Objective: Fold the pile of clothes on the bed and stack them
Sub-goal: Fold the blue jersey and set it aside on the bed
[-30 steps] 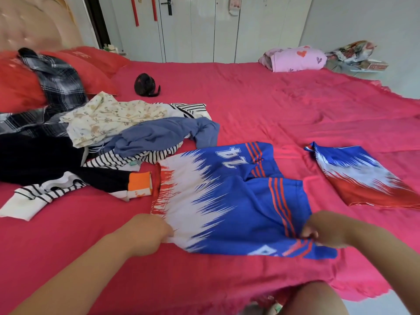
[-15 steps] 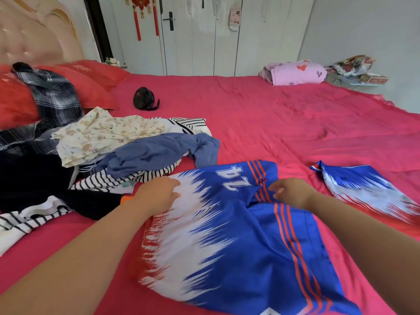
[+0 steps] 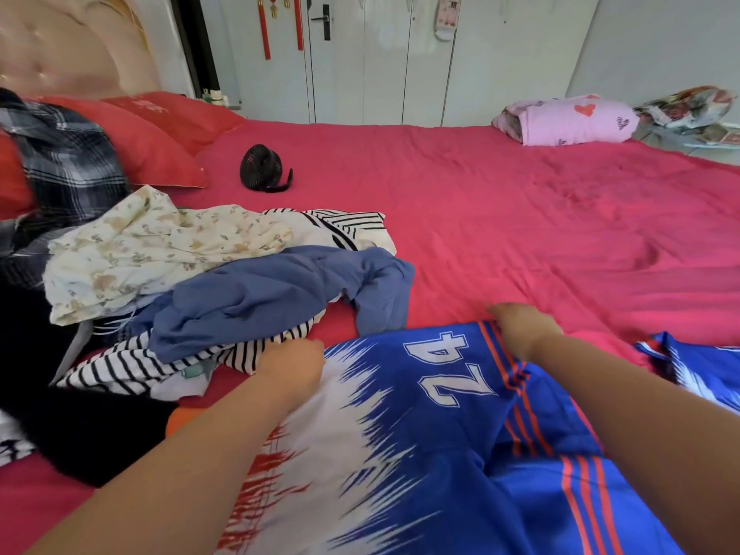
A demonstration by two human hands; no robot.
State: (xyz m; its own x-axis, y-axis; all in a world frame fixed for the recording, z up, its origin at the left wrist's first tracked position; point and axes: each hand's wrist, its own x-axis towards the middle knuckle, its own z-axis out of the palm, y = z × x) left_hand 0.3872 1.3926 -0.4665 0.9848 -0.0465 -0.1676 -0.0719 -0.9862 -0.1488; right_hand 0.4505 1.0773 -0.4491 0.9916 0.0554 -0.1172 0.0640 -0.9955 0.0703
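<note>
A blue, white and red sports jersey with white numbers lies folded on the red bed in front of me. My left hand grips its far left edge, fingers curled. My right hand grips the far right edge by the orange stripes. To the left is the unfolded pile: a blue-grey garment, a cream floral one, a black-and-white striped one, black clothing and a plaid shirt. Matching folded shorts lie at the right.
The red bedsheet stretches wide beyond the jersey. A small black fan sits near the red pillows. A pink folded quilt lies at the far right edge. White wardrobe doors stand behind the bed.
Both hands carried the jersey's near hem away from me over the garment, folding it in half. They now hold it at the far edge.
</note>
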